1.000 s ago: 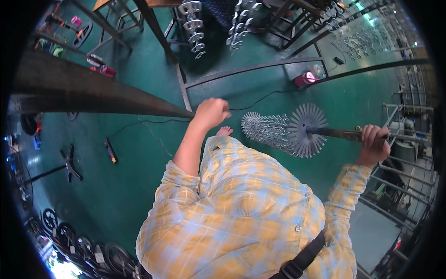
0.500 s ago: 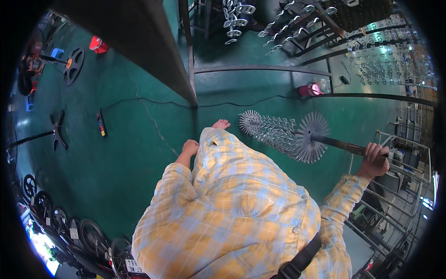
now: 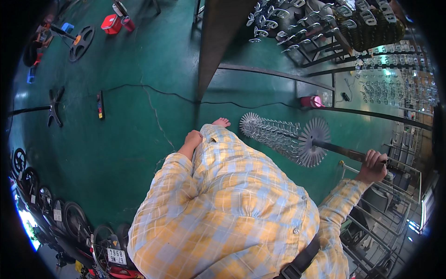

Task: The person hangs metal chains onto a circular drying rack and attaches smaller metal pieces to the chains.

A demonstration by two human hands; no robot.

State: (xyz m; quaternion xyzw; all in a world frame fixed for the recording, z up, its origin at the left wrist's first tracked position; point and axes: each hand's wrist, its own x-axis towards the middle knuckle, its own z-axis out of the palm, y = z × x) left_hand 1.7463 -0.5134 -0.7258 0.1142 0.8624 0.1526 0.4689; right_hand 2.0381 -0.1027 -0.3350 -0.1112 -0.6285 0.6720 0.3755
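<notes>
My right hand [image 3: 373, 166] is closed round the end of a dark rod [image 3: 343, 150], held out to my right. Along the rod, rows of small shiny metal loops [image 3: 276, 137] run between a large toothed disc [image 3: 315, 142] and another toothed disc [image 3: 250, 123] at the far end. The rod slants away over the green floor, beside my bare foot [image 3: 222, 122]. My left hand [image 3: 193, 139] rests at my left side against the yellow and blue plaid clothing [image 3: 241, 195]. Its fingers are curled in; whether they pinch the cloth is hidden.
A dark metal post [image 3: 214, 46] stands ahead, joined to a low bar [image 3: 274, 72]. Hanging metal loops [image 3: 272, 21] fill racks at upper right. A cable [image 3: 162, 92] crosses the floor from a power strip [image 3: 100, 105] toward a pink container [image 3: 311, 101]. Motorbikes [image 3: 74, 223] line the lower left.
The view has swung, so the post and the racks sit farther right. My right hand still holds the rod, slightly lower in the picture. My left hand stays at my side.
</notes>
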